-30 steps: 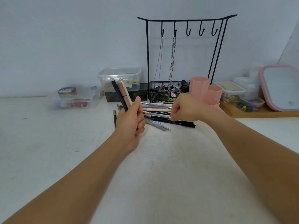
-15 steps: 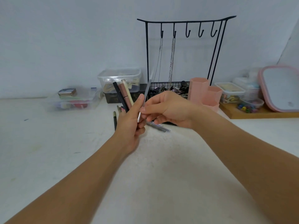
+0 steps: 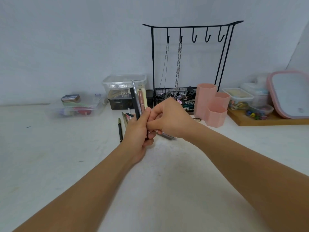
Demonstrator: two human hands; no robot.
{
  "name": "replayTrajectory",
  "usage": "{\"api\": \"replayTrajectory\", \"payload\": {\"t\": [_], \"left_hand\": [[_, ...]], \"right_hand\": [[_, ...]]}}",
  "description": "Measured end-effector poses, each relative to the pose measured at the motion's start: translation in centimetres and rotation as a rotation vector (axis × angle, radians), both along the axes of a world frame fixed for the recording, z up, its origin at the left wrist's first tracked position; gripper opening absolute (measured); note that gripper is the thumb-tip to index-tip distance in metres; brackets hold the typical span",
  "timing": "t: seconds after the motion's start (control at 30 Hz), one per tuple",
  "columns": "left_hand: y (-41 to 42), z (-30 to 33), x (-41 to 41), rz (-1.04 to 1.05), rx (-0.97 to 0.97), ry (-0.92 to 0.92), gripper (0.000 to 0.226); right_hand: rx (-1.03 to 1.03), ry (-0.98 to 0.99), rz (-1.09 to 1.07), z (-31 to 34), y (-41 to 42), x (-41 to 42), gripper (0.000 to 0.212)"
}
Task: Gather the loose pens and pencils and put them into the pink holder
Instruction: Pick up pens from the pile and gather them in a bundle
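Left hand [image 3: 138, 134] fisted upright around pens [image 3: 138, 101]

The white table [image 3: 50, 164] lies open across the lower left and lower centre of the frame. At centre, loose pens [image 3: 120, 129] litter the surface just behind both hands. The pink holder [image 3: 212, 104], right of centre, is hemmed by the black wire rack [image 3: 189, 56] behind and a wooden tray [image 3: 267, 121] to its right; its front stands open.

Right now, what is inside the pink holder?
The pink holder shows nothing sticking out above its rims; its walls hide the cup bottoms. The gathered pens are in the left hand.
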State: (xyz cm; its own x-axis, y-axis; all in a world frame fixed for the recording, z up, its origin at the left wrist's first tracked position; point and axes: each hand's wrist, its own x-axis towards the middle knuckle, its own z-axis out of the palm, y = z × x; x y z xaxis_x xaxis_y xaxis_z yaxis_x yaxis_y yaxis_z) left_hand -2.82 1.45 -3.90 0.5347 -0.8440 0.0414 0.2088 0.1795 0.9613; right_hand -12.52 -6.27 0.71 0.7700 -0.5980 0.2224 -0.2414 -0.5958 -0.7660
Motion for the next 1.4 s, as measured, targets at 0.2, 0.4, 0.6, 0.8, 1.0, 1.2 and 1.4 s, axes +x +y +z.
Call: {"api": "replayTrajectory", "payload": {"t": [0.2, 0.4, 0.6, 0.8, 1.0, 1.2, 1.4], "left_hand": [[0.0, 0.2, 0.1, 0.023, -0.019, 0.012, 0.035], [0.2, 0.4, 0.0, 0.019, 0.008, 0.029, 0.043], [0.3, 0.2, -0.1, -0.009, 0.032, -0.013, 0.042], [0.3, 0.2, 0.1, -0.013, 0.036, 0.038, 0.039], [0.3, 0.2, 0.1, -0.024, 0.050, 0.044, 0.037], [0.4, 0.5, -0.3, -0.021, 0.033, 0.016, 0.036], [0.3, 0.4, -0.4, -0.007, 0.034, 0.029, 0.032]], "right_hand": [[0.091, 0.168, 0.053, 2.4, -3.0, -2.5, 0.012], [-0.228, 0.620, -0.148, 1.5, -7.6, -4.8, 0.029], [-0.163, 0.667, -0.165, 0.5, -7.5, -4.7, 0.032], [-0.037, 0.665, -0.177, 0.4, -7.7, -4.7, 0.039], [-0.055, 0.616, -0.146, 0.3, -7.9, -5.0, 0.029], [0.185, 0.298, -0.091, 2.4, -7.6, -5.4, 0.019], [0.527, 0.045, 0.193, 3.6, -3.5, -3.6, 0.005]]}}
